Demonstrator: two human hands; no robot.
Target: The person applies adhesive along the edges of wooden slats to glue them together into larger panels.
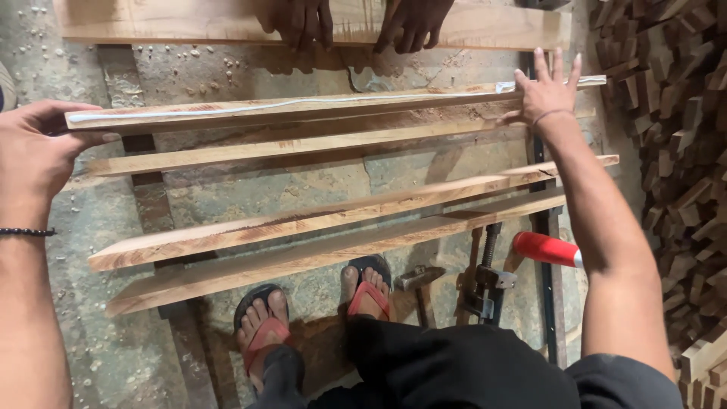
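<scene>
from where i watch, the step in hand looks like setting the long pale wooden strip with the white line of glue along its top edge [303, 108] against its neighbours — it lies farthest of the loose strips over the dark metal rails [144, 182], and closing it up would call for even pressure from both ends. my left hand [34, 148] cups the strip's left end, fingers curled about it, while my right hand [547, 91] is spread wide, palm pressed flat on its right end. another person's two hands [356, 23] rest on the wide pale board [485, 30] beyond — a red-handled bar clamp [522, 257] lies by my sandalled feet [318, 310].
</scene>
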